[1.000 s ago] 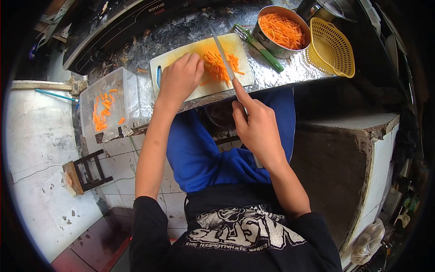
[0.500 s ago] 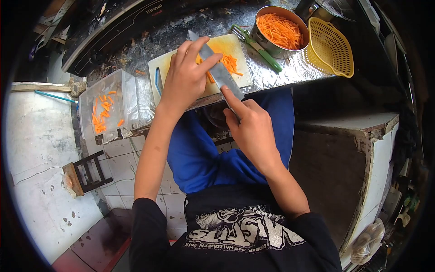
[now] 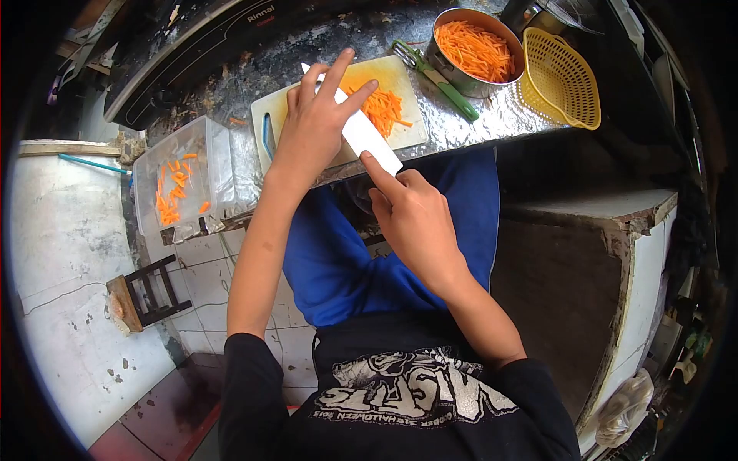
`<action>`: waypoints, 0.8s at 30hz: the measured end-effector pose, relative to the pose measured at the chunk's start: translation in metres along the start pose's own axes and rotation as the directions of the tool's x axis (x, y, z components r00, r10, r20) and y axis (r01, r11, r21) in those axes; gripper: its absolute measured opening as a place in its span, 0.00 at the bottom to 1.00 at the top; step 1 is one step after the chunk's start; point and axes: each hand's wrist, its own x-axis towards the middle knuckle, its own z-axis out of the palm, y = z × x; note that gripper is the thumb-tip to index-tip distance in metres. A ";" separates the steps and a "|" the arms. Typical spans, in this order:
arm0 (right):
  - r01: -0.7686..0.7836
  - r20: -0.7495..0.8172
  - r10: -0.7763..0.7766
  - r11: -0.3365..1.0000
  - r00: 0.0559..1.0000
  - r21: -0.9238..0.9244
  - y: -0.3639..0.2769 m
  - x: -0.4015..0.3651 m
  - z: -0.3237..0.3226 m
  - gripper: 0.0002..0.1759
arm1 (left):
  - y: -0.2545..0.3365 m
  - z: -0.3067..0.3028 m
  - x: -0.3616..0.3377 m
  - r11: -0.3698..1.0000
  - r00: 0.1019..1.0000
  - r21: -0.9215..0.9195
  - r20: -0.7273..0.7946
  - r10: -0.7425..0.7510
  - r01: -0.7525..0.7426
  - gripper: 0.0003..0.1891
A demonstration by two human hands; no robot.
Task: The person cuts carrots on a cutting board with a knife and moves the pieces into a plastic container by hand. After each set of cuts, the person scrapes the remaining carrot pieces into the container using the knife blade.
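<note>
left hand (image 3: 314, 127): fingers and thumb spread wide, reaching across the blade of the knife (image 3: 369, 142); whether they press on it, I cannot tell.
right hand (image 3: 419, 223): closed round the handle of the knife, index finger laid out along the blade's near end.
knife: between the two hands, slanting over the board (image 3: 407, 83), tip just beyond the left hand, one broad side bright with glare; the edge's contact with anything is hard to see.
carrot strips (image 3: 387, 110): a loose pile on the board, ahead of the right hand and just beside the left hand's thumb; all that shows there is thin-cut, though the left hand and knife may hide more.
pot (image 3: 455, 77): ahead and to the right of the right hand, piled near the rim with cut carrot (image 3: 477, 50), so a large share looks done.
tub (image 3: 221, 157): to the left of the left hand, with a scatter of short pieces (image 3: 178, 180), chunkier than the strips; these seem the part least worked.
how far: well along, judging by the full pot; the pile on the board is cut but lies apart from the pot, and no whole carrot shows.
peeler (image 3: 455, 100): green-handled, ahead of the right hand, between board and pot, held by neither hand.
basket (image 3: 570, 120): yellow, farther right than the pot and just beside it.
</note>
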 end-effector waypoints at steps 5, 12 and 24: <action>0.049 -0.016 -0.048 0.996 0.999 0.068 0.011 0.001 0.001 0.30 | -0.004 -0.008 -0.001 0.993 0.985 -0.049 -0.129 -0.111 0.105 0.33; -0.008 0.027 -0.002 0.922 1.000 0.388 0.004 0.000 -0.014 0.32 | -0.028 -0.016 -0.043 0.683 0.797 -0.454 0.110 -0.594 0.572 0.13; -0.194 0.312 0.061 0.888 0.948 0.417 -0.005 -0.026 -0.010 0.31 | -0.019 -0.004 -0.048 0.803 0.822 -0.213 0.004 -0.569 0.557 0.06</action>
